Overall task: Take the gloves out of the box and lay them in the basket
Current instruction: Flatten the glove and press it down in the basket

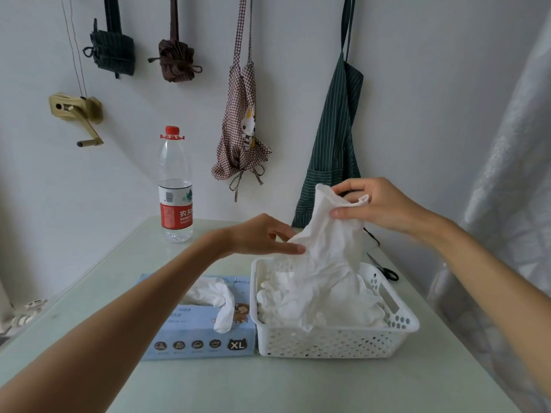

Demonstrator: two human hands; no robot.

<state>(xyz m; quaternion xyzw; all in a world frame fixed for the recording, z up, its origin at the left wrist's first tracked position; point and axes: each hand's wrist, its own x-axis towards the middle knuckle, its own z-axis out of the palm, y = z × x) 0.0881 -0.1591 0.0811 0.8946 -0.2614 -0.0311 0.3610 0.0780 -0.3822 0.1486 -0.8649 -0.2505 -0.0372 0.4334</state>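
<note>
**Glove held up over the basket, both hands on it**

While the right hand [384,204] pinches the cuff end of a white glove [331,231] between thumb and fingertips, the left hand [262,236] has its thumb and fingers closed on the glove's left edge lower down. So the glove hangs pretty much upright, long axis running top to bottom with a slight lean, cuff up near the right hand and the finger end pointing down into the white perforated basket [337,341]. Its lower part drapes onto the heap of gloves [313,302] already piled in there; I can't make out where the held one ends and the heap starts, it's all white on white.

Just left of the basket, touching or nearly touching its side, sits the light blue glove box [196,338] with an XL mark on the front. One more glove [220,305] pokes out of the opening on top and flops over the front edge, fingers hanging downward.

Everything sits on a pale green tabletop [268,383]. A water bottle [175,189] with a red cap and red label stands upright further back on the left. Black scissors [387,271] lie behind the basket on the right. A checked apron [241,126] and a green striped apron [334,144] hang on the wall.
</note>
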